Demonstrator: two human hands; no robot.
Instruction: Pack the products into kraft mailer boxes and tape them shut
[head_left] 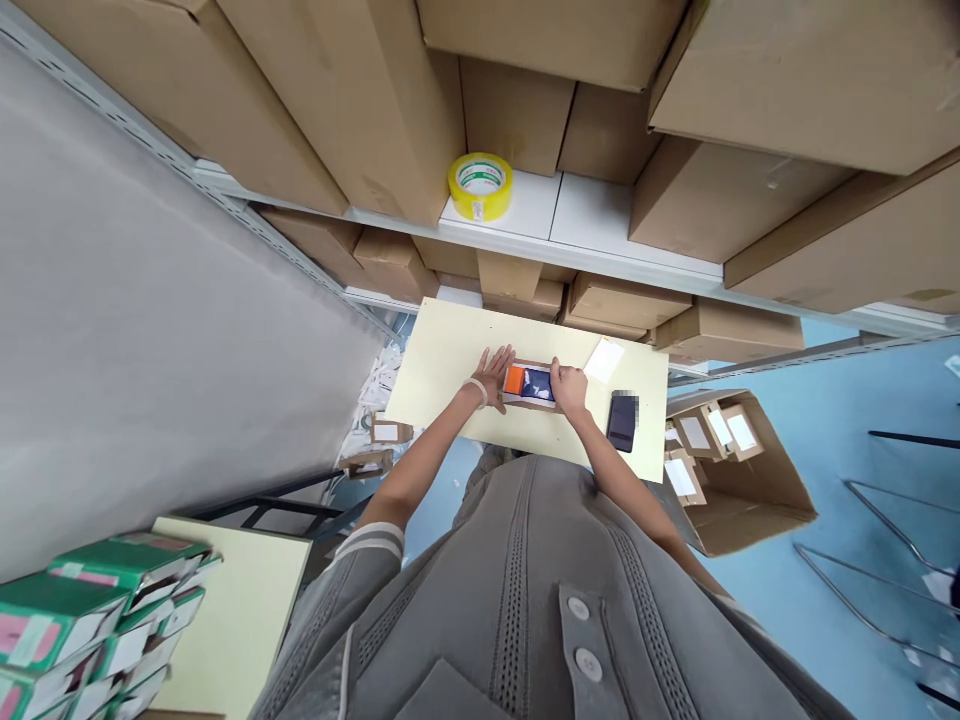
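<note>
On a pale yellow table lies a small open brown cardboard box with an orange and dark blue packet in it. My left hand rests flat at the box's left end, fingers stretched out and touching it. My right hand sits at the box's right end with its fingers curled on the packet and the box edge. A white label lies just right of the box. A black phone lies near the table's right front.
Metal shelves with large cardboard boxes rise behind the table; a yellow tape roll sits on one. An open carton of small labelled boxes stands on the blue floor at right. Green and white boxes are stacked at lower left.
</note>
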